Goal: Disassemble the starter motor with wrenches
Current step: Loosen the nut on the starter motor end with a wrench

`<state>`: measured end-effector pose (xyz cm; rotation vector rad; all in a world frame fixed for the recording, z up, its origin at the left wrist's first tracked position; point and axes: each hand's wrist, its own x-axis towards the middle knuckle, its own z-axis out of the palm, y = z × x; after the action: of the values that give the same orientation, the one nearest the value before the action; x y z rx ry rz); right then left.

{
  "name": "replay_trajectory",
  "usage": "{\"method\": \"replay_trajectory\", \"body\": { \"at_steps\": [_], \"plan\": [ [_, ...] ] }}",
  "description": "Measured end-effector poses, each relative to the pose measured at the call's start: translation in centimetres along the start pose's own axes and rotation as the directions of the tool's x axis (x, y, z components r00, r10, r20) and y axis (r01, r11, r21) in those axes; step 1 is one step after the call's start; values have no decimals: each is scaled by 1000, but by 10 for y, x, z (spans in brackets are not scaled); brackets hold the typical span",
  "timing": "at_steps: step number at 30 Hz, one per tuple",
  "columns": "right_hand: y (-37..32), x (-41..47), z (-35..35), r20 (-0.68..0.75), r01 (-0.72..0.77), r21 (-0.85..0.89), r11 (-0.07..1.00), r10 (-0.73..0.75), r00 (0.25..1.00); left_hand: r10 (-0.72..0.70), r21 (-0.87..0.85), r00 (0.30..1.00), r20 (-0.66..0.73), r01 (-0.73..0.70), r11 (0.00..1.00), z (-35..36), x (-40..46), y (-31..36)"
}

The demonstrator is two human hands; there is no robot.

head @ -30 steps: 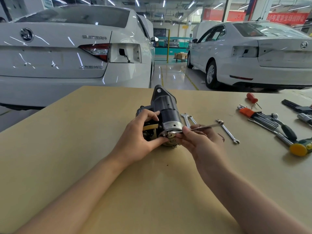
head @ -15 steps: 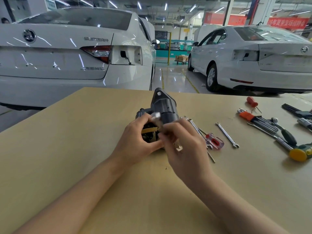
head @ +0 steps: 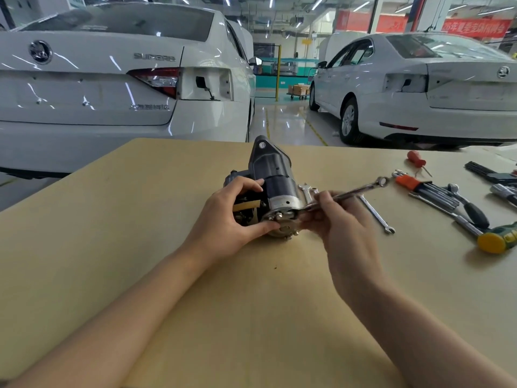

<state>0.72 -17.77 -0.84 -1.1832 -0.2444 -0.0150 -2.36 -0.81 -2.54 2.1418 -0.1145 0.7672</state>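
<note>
Starter motor, end-cap fastener, wrench applied.

Starter motor (head: 275, 189): lying near the middle of the table (head: 140, 247), silver end cap toward the person. Left hand (head: 233, 217): fingers curled round the solenoid side, thumb under the cap rim, bracing the body. Right hand (head: 340, 219): pinching the shank of a wrench (head: 349, 193), near end at a bolt on the cap; seating blurred, cannot confirm. Advice: seat the wrench head fully on the fastener before loading, keep the shank square to the bolt, press the housing down against the turn. Clearance: spare wrench (head: 376, 214) and hex-key set (head: 428, 189) lie right of the swing, near; hammer (head: 495, 239) further right; table's far edge well behind the motor; open surface left and front.
</note>
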Motion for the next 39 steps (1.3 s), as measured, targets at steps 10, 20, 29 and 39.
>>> {"method": "replay_trajectory", "body": {
  "at_steps": [10, 20, 29, 39],
  "plan": [
    [3, 4, -2, -28, -255, 232, 939, 268, 963, 33, -17, 999, -8, -33, 999, 1, 1, -3],
    [-1, -1, 1, 13, -316, 272, 909, 325, 946, 38, -47, 999, -3, -38, 998, 0, 0, 3],
    [0, -1, 1, -16, -445, 387, 808, 488, 873, 38, -31, 999, -29, -39, 999, 2, 0, 3],
    [5, -2, 0, 45, -14, 61, 998, 11, 999, 18, -38, 1000, -14, -18, 999, 0, -1, 2]
  ]
}}
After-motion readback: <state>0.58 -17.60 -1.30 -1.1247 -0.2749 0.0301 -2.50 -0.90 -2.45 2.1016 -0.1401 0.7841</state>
